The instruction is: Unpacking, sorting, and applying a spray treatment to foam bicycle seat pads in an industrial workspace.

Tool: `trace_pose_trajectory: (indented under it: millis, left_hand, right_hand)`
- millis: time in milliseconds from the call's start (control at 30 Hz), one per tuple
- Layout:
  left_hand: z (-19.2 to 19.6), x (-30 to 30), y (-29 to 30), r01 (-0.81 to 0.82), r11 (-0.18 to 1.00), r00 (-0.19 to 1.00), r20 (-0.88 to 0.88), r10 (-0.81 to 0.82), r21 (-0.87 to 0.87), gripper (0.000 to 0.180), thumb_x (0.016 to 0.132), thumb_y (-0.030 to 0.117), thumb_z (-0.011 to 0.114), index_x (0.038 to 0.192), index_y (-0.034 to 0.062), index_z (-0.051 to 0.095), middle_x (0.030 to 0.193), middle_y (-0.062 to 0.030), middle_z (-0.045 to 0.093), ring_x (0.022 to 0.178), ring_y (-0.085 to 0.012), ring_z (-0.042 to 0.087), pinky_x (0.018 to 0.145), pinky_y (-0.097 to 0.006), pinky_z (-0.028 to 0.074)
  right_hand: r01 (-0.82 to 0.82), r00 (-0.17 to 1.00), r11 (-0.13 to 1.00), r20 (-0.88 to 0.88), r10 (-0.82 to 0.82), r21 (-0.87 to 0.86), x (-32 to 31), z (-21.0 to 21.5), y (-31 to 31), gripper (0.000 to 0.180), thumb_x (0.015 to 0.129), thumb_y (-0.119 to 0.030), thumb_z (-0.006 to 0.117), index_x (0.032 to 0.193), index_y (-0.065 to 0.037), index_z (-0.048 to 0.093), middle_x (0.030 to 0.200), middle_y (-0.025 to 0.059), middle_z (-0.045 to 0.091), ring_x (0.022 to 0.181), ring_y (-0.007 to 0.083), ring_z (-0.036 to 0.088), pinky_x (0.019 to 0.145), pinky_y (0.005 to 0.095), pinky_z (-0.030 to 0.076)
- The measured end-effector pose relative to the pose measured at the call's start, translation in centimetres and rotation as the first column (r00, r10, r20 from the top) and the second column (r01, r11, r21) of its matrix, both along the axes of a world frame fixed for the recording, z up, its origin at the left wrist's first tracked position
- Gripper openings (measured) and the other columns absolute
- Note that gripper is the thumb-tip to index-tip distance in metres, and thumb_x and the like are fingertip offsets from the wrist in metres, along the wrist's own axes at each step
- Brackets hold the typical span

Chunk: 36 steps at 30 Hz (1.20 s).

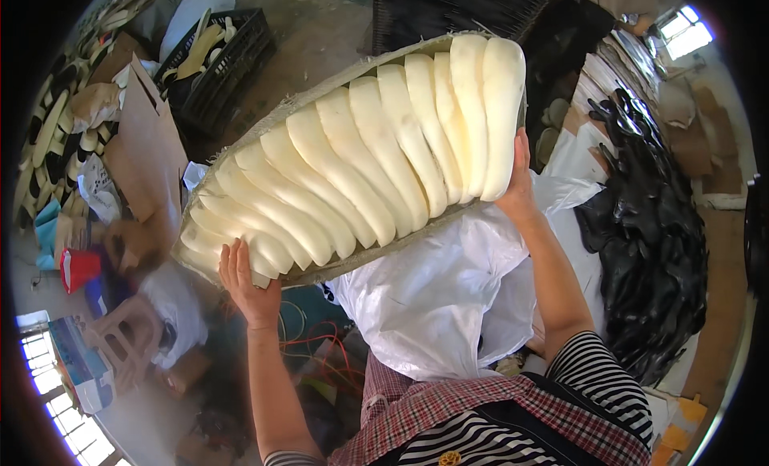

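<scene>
A long, shallow tray (332, 267) with a rough, grey-brown fibrous rim is held up in front of me, tilted so its right end is farther away. Across it lies a row of several cream, sole-shaped pieces (364, 137), smooth and overlapping side by side. At the near left corner, my left hand (250, 286) grips the tray, fingers over the end pieces. My right hand (519, 181) grips the right end, its fingers along the outer side by the last piece. Both thumbs are hidden. Beneath the tray, a white plastic sheet (440, 306) spreads over my lap.
A heap of shiny black pieces (649, 242) lies on the right. Cream-and-black soles (52, 137) are piled at far left, near a cardboard sheet (148, 145) and a black crate (216, 73). A pinkish plastic stool (128, 334) and orange cords (332, 346) are at lower left.
</scene>
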<state>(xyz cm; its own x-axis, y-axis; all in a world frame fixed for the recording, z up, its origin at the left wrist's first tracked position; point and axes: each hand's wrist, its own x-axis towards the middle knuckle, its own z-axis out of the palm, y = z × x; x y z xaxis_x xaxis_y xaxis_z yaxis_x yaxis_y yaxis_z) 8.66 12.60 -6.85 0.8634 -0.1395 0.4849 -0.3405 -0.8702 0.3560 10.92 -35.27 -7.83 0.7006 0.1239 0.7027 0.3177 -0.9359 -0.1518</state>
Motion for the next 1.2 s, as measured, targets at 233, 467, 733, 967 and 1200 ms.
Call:
trace_pose_trajectory:
  millis: [233, 467, 733, 967, 1200]
  left_hand:
    - [1.1, 0.6, -1.3, 0.066, 0.998, 0.996, 0.064, -0.067, 0.017, 0.077, 0.06, 0.009, 0.071, 0.131, 0.0064, 0.041, 0.129, -0.0133, 0.049, 0.123, -0.0384, 0.04, 0.101, -0.05, 0.029]
    - [4.0, 3.9, -2.3, 0.104, 0.994, 0.994, 0.033, -0.105, 0.046, 0.074, 0.06, 0.004, 0.069, 0.129, 0.0069, 0.043, 0.126, -0.0143, 0.052, 0.116, -0.0353, 0.048, 0.097, -0.046, 0.036]
    - [6.0, 3.6, -6.7, 0.035, 0.998, 0.999, 0.008, -0.036, 0.052, 0.076, 0.056, 0.009, 0.073, 0.128, 0.0105, 0.048, 0.125, -0.0128, 0.053, 0.112, -0.0329, 0.05, 0.094, -0.044, 0.039]
    - [6.3, 4.2, -7.5, 0.073, 0.976, 0.997, -0.03, -0.069, 0.203, 0.079, 0.052, 0.012, 0.075, 0.127, 0.0135, 0.05, 0.118, -0.0107, 0.057, 0.108, -0.0315, 0.053, 0.091, -0.043, 0.042]
    - [6.5, 5.6, -6.9, 0.064, 0.994, 0.998, 0.02, -0.067, 0.092, 0.077, 0.049, 0.008, 0.077, 0.123, 0.0114, 0.054, 0.115, -0.012, 0.058, 0.106, -0.0319, 0.055, 0.09, -0.042, 0.045]
  right_hand:
    - [0.096, 0.993, 0.987, -0.085, -0.085, 0.129, 0.7, 1.1, 1.4, 0.1, 0.061, -0.018, 0.081, 0.138, 0.002, 0.021, 0.141, 0.0258, 0.026, 0.128, 0.0437, 0.03, 0.104, 0.0467, 0.033]
    - [-0.05, 0.991, 0.957, -0.103, 0.083, 0.287, 6.1, 6.7, 1.1, 0.102, 0.055, -0.021, 0.084, 0.138, -0.003, 0.027, 0.143, 0.021, 0.027, 0.134, 0.0376, 0.024, 0.107, 0.0443, 0.028]
    - [-0.182, 0.946, 0.89, -0.174, 0.275, 0.419, 9.2, 8.6, -0.2, 0.103, 0.055, -0.021, 0.085, 0.138, -0.006, 0.027, 0.142, 0.0166, 0.03, 0.129, 0.0267, 0.034, 0.104, 0.0386, 0.033]
    - [-0.136, 0.985, 0.942, 0.139, 0.097, 0.307, 9.2, 8.5, 3.3, 0.094, 0.056, -0.023, 0.08, 0.135, -0.003, 0.033, 0.132, 0.0185, 0.038, 0.119, 0.0357, 0.041, 0.101, 0.0407, 0.037]
    - [-0.217, 0.968, 0.794, 0.232, 0.099, 0.568, 6.9, 5.5, 0.4, 0.075, 0.071, -0.008, 0.064, 0.135, 0.001, 0.027, 0.136, 0.0181, 0.037, 0.122, 0.0289, 0.042, 0.102, 0.0361, 0.035]
